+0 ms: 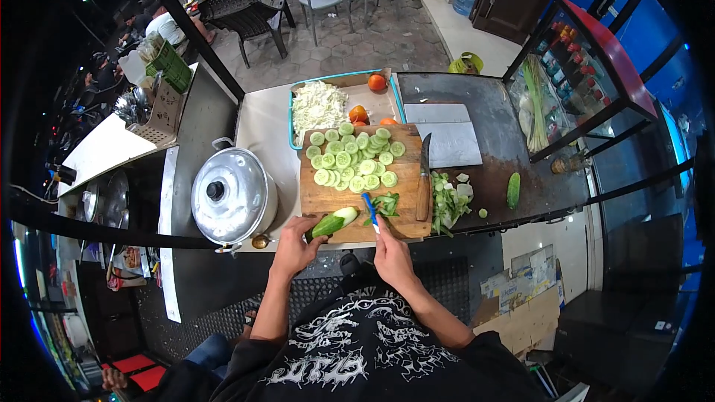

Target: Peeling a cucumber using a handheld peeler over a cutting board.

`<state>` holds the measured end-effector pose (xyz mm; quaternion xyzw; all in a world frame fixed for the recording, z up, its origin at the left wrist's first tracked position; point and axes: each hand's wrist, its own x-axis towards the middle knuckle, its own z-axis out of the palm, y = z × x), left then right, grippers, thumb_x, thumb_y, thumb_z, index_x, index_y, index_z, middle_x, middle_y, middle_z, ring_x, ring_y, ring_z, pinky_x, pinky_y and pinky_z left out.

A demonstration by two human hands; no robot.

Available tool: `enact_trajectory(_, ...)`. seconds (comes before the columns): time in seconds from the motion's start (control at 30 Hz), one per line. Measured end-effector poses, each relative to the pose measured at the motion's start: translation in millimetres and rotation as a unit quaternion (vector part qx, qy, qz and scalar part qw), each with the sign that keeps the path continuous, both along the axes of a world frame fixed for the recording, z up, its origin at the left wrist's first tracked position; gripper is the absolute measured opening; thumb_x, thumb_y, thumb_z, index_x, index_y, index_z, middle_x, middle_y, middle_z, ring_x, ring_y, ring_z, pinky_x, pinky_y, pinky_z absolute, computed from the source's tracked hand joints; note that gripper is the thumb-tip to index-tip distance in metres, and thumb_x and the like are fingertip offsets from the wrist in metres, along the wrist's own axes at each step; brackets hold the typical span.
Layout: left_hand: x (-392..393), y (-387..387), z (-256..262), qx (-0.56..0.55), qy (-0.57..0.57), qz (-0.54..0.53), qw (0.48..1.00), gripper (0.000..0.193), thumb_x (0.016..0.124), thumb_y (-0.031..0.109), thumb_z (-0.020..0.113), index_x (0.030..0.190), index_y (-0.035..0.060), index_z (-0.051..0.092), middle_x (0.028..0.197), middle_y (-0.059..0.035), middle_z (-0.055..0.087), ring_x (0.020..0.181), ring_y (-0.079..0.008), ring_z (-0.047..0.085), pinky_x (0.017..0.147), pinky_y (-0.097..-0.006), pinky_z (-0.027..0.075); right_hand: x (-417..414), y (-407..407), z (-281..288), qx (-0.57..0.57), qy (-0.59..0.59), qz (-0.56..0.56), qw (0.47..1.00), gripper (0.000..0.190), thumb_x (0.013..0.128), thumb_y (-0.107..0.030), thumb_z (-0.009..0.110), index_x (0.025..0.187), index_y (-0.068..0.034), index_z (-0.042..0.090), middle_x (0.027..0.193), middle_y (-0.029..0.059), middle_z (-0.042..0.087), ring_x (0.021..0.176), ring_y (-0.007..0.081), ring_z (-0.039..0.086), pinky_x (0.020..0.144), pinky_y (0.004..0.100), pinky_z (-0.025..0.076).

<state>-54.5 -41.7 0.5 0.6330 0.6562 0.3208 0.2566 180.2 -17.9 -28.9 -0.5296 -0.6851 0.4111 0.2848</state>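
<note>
A partly peeled cucumber (333, 221) lies over the near edge of the wooden cutting board (402, 184), gripped at its unpeeled end by my left hand (296, 245). In my right hand (392, 251) is a blue-and-white peeler (370, 211), its blue end just right of the cucumber's pale tip. Green peel strips (385, 204) lie beside the tool. Many cucumber slices (349, 157) cover the far half of the board. Along its right side rests a knife (424, 184) with a wooden handle.
A lidded aluminium pot (232, 192) stands left of the board. Behind it, a blue-rimmed tray (291, 117) holds shredded cabbage and tomatoes. To the right are a pile of peelings (448, 204), a whole cucumber (513, 190) and a metal sheet (449, 142). A glass display case (581, 78) stands farther right.
</note>
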Motion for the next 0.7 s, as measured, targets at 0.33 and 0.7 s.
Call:
enact_trajectory(0.33,3,-6,-8,0.050,0.003,0.007,0.999,0.043,0.066,0.001,0.084,0.107,-0.0010,0.072,0.100,-0.0158,0.070,0.089,-0.0310,0.063,0.075,-0.0372,0.053,0,-3,29,-0.045,-0.006,0.072,0.996,0.049,0.097,-0.009,0.050,0.146,-0.008,0.043,0.099,0.0309,0.065,0.088,0.0470,0.063,0.075,0.0517,0.051)
enact_trajectory(0.7,7,-8,-4,0.032,-0.002,0.023,0.999,0.043,0.065,-0.002,0.083,0.107,-0.0014,0.072,0.101,-0.0172,0.070,0.095,-0.0308,0.065,0.081,-0.0380,0.053,-1,1,16,0.013,-0.049,0.021,0.999,0.046,0.097,-0.010,0.049,0.143,-0.009,0.047,0.088,0.0296,0.065,0.084,0.0463,0.064,0.073,0.0513,0.050)
